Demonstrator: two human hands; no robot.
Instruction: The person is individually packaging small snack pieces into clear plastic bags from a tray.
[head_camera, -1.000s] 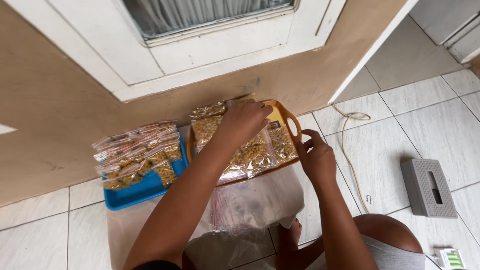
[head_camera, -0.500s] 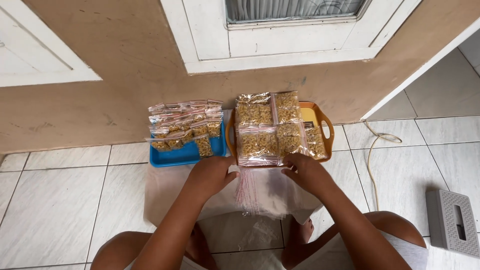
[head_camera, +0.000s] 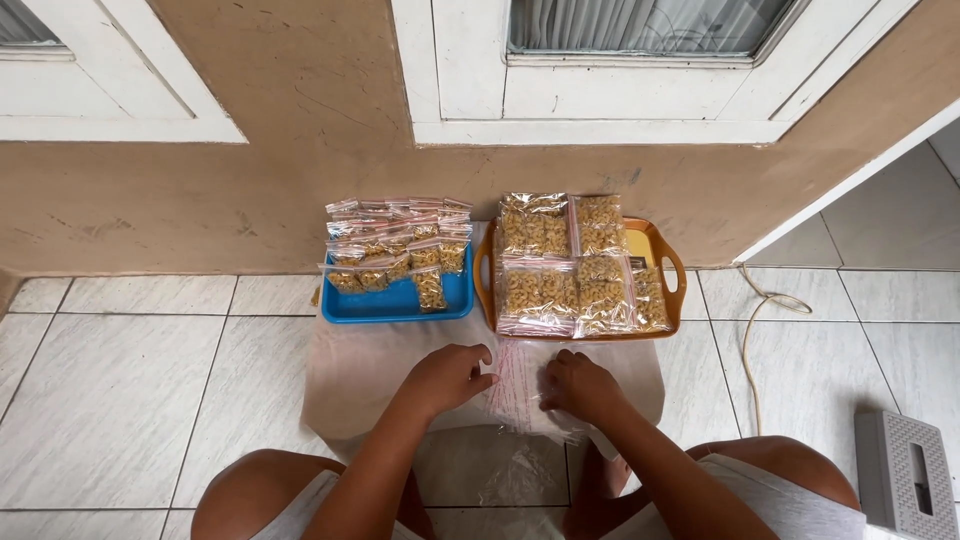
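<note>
Our left hand (head_camera: 448, 377) and right hand (head_camera: 580, 386) rest on stack of empty zip bags (head_camera: 520, 385) on paper sheet (head_camera: 360, 370), fingers curled, pinch unclear; orange tray (head_camera: 672, 262) just beyond; slick bags cling, we risk lifting several

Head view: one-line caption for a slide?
Left hand and right hand on empty zip bags before blue tray and orange tray of filled bags.

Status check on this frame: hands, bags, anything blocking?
Left hand and right hand both on the stack of empty zip bags. Grip unclear. Filled bags sit on blue tray and orange tray. Nothing in the way.
</note>
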